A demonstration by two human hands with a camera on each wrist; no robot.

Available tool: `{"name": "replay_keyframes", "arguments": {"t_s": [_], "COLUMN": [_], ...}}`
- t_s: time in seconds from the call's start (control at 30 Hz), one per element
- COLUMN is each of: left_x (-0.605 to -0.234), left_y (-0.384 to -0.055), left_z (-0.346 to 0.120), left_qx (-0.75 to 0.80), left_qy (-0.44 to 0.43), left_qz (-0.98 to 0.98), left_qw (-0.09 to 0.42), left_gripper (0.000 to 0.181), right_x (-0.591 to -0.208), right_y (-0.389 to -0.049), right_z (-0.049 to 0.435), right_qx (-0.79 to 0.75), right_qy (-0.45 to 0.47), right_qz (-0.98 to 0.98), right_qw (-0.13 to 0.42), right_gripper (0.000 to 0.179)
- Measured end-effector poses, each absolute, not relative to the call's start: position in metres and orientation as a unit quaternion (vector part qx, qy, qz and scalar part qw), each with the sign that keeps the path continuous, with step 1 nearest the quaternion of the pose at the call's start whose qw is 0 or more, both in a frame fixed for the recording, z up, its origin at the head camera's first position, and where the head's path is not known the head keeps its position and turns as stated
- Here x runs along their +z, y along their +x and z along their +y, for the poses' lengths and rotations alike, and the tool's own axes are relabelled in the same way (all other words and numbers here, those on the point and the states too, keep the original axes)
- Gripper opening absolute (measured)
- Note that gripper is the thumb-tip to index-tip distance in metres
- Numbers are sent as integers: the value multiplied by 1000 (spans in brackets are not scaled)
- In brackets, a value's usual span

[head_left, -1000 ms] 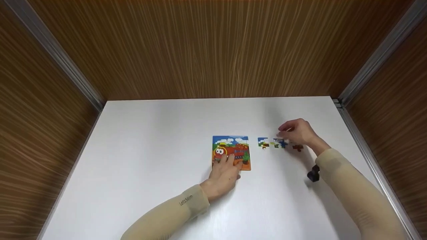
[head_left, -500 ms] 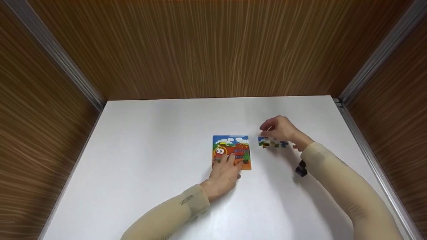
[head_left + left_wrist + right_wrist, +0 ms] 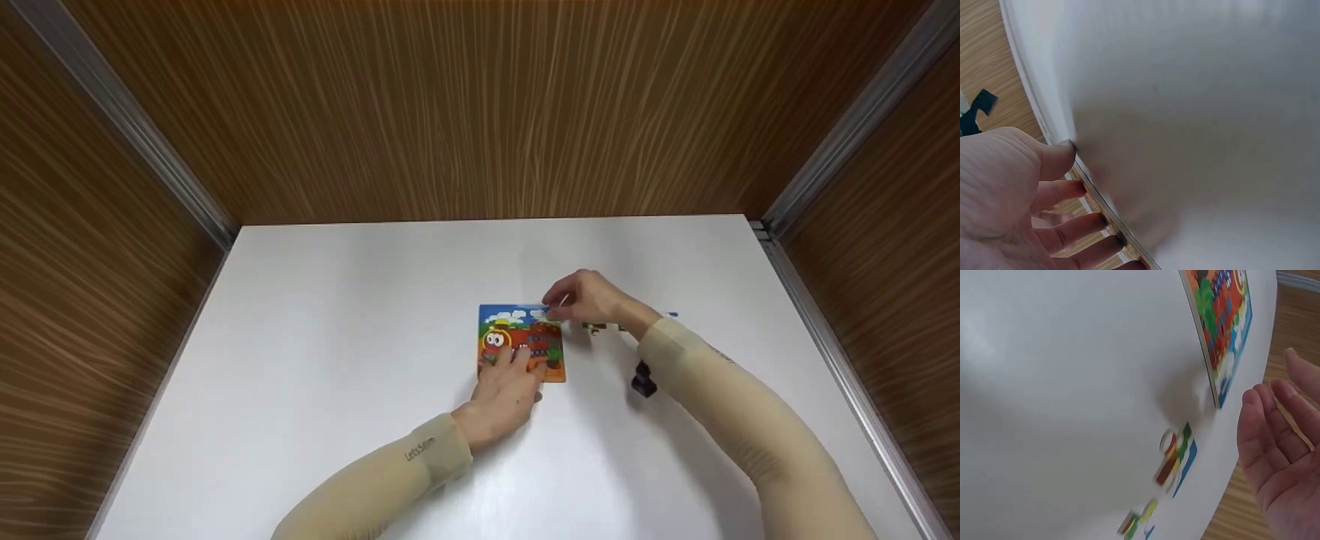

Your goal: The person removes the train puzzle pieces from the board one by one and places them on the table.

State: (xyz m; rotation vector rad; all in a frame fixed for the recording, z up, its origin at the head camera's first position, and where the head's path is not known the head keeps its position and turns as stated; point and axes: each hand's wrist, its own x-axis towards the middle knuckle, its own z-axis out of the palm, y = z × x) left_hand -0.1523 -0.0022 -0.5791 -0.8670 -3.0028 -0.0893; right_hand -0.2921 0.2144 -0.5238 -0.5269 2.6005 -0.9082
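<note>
A jigsaw puzzle [image 3: 521, 336] showing a red cartoon train lies flat on the white table. My left hand [image 3: 501, 394] rests on its lower part with the fingers spread; in the left wrist view the fingers [image 3: 1069, 230] lie along the board's edge. Beside the puzzle's upper right corner hovers my right hand [image 3: 589, 296], its fingers and thumb loosely bent. In the right wrist view I see nothing between the fingers [image 3: 1275, 416]. Below that hand lies a loose puzzle piece [image 3: 1178, 464] and another piece [image 3: 1139, 520], partly hidden by the arm in the head view.
The white table [image 3: 315, 337] is bounded by a wood-grain wall [image 3: 487, 112] at the back, with more panels at both sides. A small black device [image 3: 643, 380] hangs under the right wrist.
My right hand has moved left, passing over the row of loose pieces to the puzzle's upper right corner. The left hand stays where it was on the puzzle.
</note>
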Motion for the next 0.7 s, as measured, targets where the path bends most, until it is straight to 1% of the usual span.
{"name": "replay_keyframes", "arguments": {"t_s": [0.4, 0.47, 0.57, 0.7], "left_x": [-581, -582, -583, -585], "left_y": [-151, -151, -151, -150], "left_z": [-1, -1, -2, -3], "left_qx": [-16, -11, 0, 7], "left_qy": [-278, -280, -282, -288], "left_qz": [-960, -960, -959, -955], "left_qw": [5, 12, 35, 66], "left_gripper": [44, 43, 41, 34], "right_x": [-529, -530, -532, -536], "right_y": [-295, -296, -296, -297], "right_z": [172, 166, 157, 148], "right_qx": [-291, -287, -281, -274], "right_qy": [-220, -226, -235, -262], "right_qz": [910, 909, 907, 904], "right_qw": [197, 203, 208, 199], "right_gripper": [31, 30, 29, 24]}}
